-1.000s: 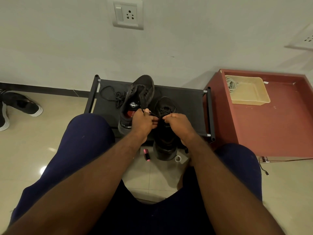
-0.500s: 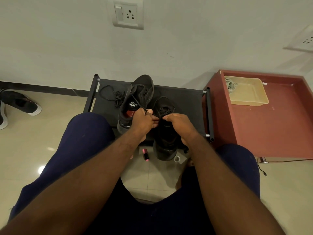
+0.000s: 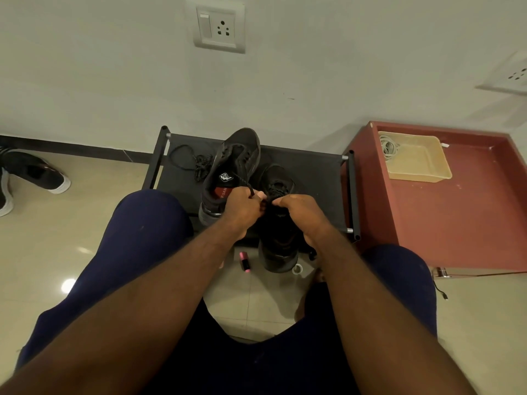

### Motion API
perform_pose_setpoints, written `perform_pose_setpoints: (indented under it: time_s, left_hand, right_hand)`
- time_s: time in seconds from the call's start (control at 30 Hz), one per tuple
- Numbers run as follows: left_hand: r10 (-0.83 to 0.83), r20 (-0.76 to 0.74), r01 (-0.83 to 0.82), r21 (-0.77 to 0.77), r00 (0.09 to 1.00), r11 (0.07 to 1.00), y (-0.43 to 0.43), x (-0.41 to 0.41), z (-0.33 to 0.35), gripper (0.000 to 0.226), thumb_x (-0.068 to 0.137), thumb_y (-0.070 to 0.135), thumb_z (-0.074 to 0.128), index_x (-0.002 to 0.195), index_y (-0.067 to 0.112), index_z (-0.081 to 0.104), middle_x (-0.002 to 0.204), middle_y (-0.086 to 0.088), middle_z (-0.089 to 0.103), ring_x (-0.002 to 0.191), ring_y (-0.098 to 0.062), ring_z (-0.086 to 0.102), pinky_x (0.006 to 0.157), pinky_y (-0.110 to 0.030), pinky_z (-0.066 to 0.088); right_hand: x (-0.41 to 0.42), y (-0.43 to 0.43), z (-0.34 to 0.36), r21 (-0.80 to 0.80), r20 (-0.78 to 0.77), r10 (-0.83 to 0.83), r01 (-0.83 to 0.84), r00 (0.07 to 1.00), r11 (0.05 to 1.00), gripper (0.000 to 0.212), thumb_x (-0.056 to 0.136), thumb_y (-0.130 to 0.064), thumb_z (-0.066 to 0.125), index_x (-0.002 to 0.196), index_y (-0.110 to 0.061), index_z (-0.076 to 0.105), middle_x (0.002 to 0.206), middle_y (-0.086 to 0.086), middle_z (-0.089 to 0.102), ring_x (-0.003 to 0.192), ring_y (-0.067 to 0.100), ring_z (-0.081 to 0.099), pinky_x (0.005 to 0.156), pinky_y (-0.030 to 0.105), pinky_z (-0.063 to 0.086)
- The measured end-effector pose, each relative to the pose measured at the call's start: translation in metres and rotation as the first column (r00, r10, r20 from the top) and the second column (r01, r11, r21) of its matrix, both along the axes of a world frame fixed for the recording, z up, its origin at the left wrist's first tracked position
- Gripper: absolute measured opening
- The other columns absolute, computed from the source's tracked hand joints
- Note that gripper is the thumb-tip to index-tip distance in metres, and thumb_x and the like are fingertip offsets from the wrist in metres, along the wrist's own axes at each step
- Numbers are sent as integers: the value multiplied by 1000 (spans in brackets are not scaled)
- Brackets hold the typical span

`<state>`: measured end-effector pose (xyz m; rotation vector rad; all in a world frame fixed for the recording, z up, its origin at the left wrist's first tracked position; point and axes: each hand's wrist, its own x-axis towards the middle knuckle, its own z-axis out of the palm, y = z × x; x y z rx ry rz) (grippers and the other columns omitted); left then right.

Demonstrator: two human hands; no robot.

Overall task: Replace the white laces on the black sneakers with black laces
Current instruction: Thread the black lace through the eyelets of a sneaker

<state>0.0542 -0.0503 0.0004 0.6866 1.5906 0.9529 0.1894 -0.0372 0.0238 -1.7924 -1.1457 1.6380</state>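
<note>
– Hardly anything has moved since a second ago: both hands stay together over the right sneaker (image 3: 279, 223), barely shifted.

– What are they holding?

– Left hand (image 3: 242, 206) has its fingers curled and pinches a black lace (image 3: 242, 178), which runs taut from the fingertips up and away across the left sneaker (image 3: 232, 166). Right hand (image 3: 299, 212) is curled in a pinch too, fingertips meeting the left's. It seems to be on the same lace, though dark on dark hides the contact.

– And the sneakers?

– Side by side on the rack (image 3: 313, 172), straight ahead between the knees. The right one lies toe to the wall with its heel hanging over the rack's near edge, so its long axis runs directly away from the person. Its eyelets sit just beyond the fingertips.

– Which hand is nearer?

– The right sits squarely above it; the left reaches across from its side. I judge the next threading runs across that axis, hand to hand.

– White laces?

– None on either sneaker. A spare lace (image 3: 196, 163), black, lies on the rack to the left.
</note>
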Motion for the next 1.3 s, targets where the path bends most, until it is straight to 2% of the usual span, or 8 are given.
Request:
perform_pose_setpoints:
  time_s: [0.13,0.23,0.5,0.57,0.67,0.87,1.0,1.3]
  left_hand:
    - [85,-121,-75,91,989,993,0,-1,14,20,105,15,43,97,5,58,82,-16,67,78,-27,70,71,-39,61]
    - [201,-237,-159,186,950,970,8,-13,27,21,103,14,45,94,7,62,72,-8,67,63,-17,69,59,-30,59]
    - [496,205,-530,178,844,829,26,-91,60,24,107,20,35,97,13,56,73,-5,61,59,-14,65,61,-27,58]
    - [383,210,-409,95,899,908,20,-88,58,25,106,17,34,103,10,58,68,-1,53,51,-9,51,51,-24,51]
    - [-48,-168,56,41,985,998,7,-62,53,24,104,17,42,103,7,63,77,-4,61,52,-8,44,46,-20,37]
    - [-515,-561,555,-116,648,824,-5,-20,27,20,97,23,58,107,8,67,92,-11,69,82,-24,65,71,-32,52]
    - [-452,-614,494,-112,647,862,1,-28,29,28,96,25,60,82,2,68,78,-13,67,76,-26,64,69,-32,50]
    - [-29,-567,98,92,823,991,9,-55,43,25,99,19,52,86,3,67,89,-11,67,87,-25,62,77,-38,52]
  right_hand:
    - [-3,-2,6,62,45,77,-80,996,995,25,95,-9,56,111,-8,75,113,3,72,99,12,65,82,22,51]
    - [-1,-4,10,93,145,207,-221,968,971,32,98,-5,47,121,-6,71,126,5,67,115,20,62,100,30,49]
    - [-2,-4,11,-92,-2,48,-48,999,995,24,93,-19,57,106,-16,77,102,0,71,96,16,64,82,29,50]
    - [-3,-5,12,-91,-8,29,-30,1000,995,22,92,-20,59,103,-15,77,101,2,72,97,19,65,88,33,53]
    - [-4,-5,11,-95,-2,27,-28,1000,995,22,92,-20,60,105,-14,77,103,5,73,98,21,66,93,37,53]
    - [-5,-6,8,-80,-17,34,-35,999,996,22,93,-19,58,99,-17,79,100,5,77,98,22,71,95,41,56]
    - [-4,-5,8,-88,-4,34,-34,999,996,22,93,-19,58,100,-18,79,104,5,75,101,23,69,98,42,55]
    - [-5,0,2,-146,-24,37,-40,999,989,24,90,-29,58,95,-18,78,110,6,71,106,24,63,96,40,51]
